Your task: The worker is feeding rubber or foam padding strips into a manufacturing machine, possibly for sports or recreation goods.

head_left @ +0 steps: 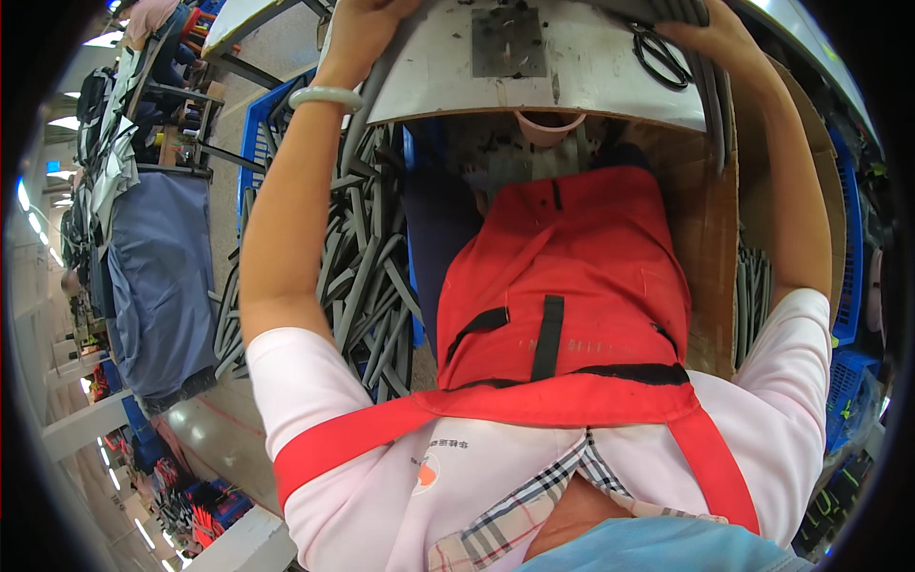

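Observation:
At the top right my right hand [710, 36] is closed round a bundle of long grey strips [717, 105], whose ends hang down over the table's edge. My left hand [374, 27] is at the top left, beside another grey strip [379, 91] that curves over the edge. The upper border cuts off its fingers, so its grip is hidden. A white bangle [326, 98] circles the left wrist. Between the hands lies the worn white tabletop [596, 71], with a dark square plate [508, 43] on it. Black looped handles [660, 59], perhaps scissors, lie near the right hand.
Many loose grey strips [357, 257] fill a blue crate [255, 133] at my left. More strips [753, 286] stand in a cardboard box [710, 286] at my right. A pink bucket [550, 129] sits below the table. Further left is a blue-grey cloth cover [162, 276].

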### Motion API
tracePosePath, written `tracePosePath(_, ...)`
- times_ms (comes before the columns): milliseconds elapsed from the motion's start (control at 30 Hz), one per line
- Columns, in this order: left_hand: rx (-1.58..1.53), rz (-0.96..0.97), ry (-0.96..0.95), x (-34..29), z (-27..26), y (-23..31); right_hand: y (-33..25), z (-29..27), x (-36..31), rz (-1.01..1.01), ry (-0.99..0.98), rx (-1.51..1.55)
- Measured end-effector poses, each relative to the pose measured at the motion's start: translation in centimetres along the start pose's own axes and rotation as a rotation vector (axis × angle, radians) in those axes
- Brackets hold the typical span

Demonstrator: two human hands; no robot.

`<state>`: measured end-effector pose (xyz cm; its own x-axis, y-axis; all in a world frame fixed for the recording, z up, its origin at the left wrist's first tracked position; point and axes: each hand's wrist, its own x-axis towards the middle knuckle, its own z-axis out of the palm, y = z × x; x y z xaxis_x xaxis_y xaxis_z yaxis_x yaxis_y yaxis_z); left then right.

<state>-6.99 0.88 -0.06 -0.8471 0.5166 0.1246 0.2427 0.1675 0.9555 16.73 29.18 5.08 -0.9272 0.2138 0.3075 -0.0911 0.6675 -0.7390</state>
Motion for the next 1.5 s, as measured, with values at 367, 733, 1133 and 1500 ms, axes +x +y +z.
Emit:
tracePosePath(367,0.056,0.156,-0.503,-5.9,9.5,0.8,-2.9,19.2,-5.8,-0.545,-0.497,-0.664)
tracePosePath(733,0.133,-0.124,-0.559,-10.1,1.7,-0.5,2.6,3.3,-4.5,0.085,-0.146,-0.394)
tracePosePath(1133,0.165,-0.009,-0.305,-3.5,2.6,0.8,0.2,0.6,0.7,0.219,-0.315,-0.278)
tracePosePath(1500,0.1,-0.027,-0.251,-2.1,0.9,-1.5,-0.2,1.5,2.0,0.238,-0.339,-0.062)
